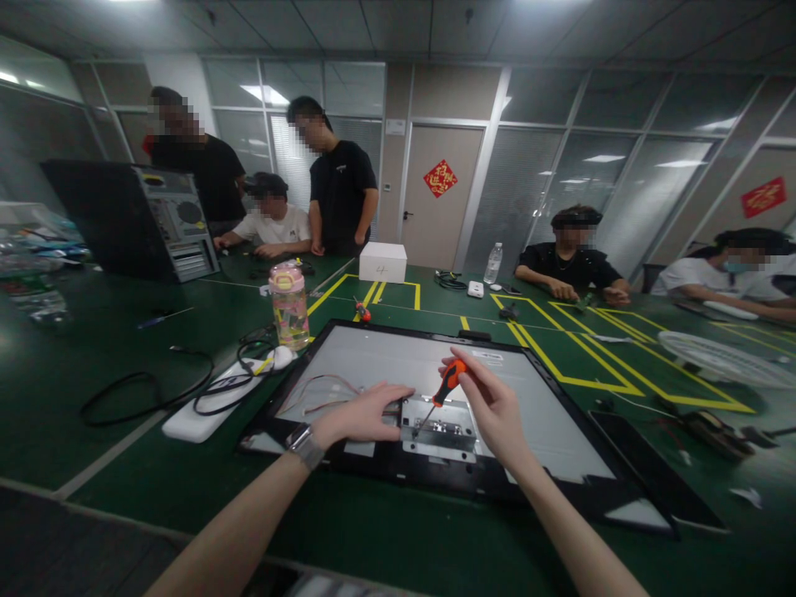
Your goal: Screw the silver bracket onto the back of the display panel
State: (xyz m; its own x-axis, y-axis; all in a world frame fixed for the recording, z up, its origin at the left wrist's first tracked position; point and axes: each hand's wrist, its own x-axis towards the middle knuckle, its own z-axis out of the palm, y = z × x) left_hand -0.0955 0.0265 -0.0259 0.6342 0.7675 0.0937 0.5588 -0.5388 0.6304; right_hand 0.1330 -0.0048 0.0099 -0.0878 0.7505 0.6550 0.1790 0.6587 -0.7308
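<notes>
A flat monitor panel [528,406] with a black frame lies face down on the green table. On its near middle sits a silver metal bracket [439,448]. My right hand [494,406] grips the orange and black handle of a screwdriver [448,383]. The screwdriver is tilted, its tip down at the bracket; whether it sits in a screw is too small to tell. My left hand [366,412] lies on the panel at the bracket's left edge, thumb and fingers apart. Thin wires [323,390] run across the panel beside it.
Left of the panel are a white power strip [215,398], black cable and a pink-lidded bottle [288,307]. Another screwdriver [361,311] lies behind. A black strip [652,468] lies at right. A computer tower [130,220] and a white box [382,263] stand further back. Several people are around the table.
</notes>
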